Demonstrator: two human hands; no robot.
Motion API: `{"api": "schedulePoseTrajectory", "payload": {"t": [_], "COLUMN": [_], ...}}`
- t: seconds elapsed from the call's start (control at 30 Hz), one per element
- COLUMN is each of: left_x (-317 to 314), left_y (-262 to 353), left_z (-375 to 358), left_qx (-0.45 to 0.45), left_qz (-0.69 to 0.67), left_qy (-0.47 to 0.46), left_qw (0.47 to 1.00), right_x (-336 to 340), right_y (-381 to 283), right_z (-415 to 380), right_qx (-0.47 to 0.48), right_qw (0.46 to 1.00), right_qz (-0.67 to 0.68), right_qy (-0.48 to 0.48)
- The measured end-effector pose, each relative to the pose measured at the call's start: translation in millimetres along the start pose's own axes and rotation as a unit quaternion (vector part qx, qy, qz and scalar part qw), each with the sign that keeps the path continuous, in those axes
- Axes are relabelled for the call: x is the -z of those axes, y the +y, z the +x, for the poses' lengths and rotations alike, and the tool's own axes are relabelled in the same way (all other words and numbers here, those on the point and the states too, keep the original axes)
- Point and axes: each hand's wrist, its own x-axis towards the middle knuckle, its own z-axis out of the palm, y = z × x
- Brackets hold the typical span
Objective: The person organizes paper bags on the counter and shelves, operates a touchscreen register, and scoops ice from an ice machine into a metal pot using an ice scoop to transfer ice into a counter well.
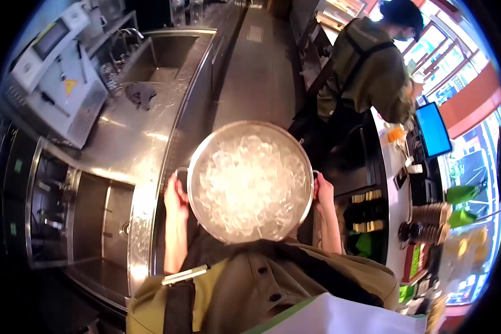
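A round metal pot (193, 209) full of clear ice cubes (250, 183) is held in front of my body, above the floor of the aisle. My left hand (175, 195) is closed round the pot's left side handle. On the other side, my right hand (322, 191) grips the right handle, its fingers partly hidden behind the rim. The pot looks roughly level, with the ice heaped up near the rim.
Along the left runs a steel counter (125, 131) with a near sink (111, 222), a far sink (170, 55), a dark cloth (141, 94) and a white machine (61, 89). A co-worker (367, 67) stands ahead right by a counter with a blue screen (433, 129). The aisle floor (256, 72) stretches ahead.
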Motion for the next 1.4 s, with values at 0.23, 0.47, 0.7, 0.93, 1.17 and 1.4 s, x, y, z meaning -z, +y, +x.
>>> {"api": "schedulePoseTrajectory", "payload": {"t": [0.23, 0.47, 0.7, 0.93, 1.17, 1.4], "left_x": [1, 34, -24, -72, -48, -132], "left_y": [35, 80, 70, 110, 120, 169], "left_z": [-104, -120, -53, -28, 0, 79], "left_qx": [0.043, 0.064, 0.053, 0.136, 0.164, 0.134], "left_qz": [0.056, 0.013, 0.046, 0.087, 0.072, 0.001], "left_qy": [0.02, -0.011, 0.001, -0.027, 0.029, 0.096], "left_qw": [0.997, 0.998, 0.998, 0.986, 0.983, 0.986], "right_x": [72, 28, 0, -8, -37, -152], "right_y": [-55, -89, -106, -151, -144, -236], "right_z": [-97, -129, -50, -89, -53, 115], "right_qx": [-0.053, -0.046, -0.078, -0.1, -0.115, -0.134], "right_qw": [0.997, 0.999, 0.997, 0.993, 0.992, 0.975], "right_qz": [0.052, -0.005, -0.029, -0.009, -0.02, -0.145], "right_qy": [-0.012, -0.014, 0.002, 0.065, 0.037, -0.097]}}
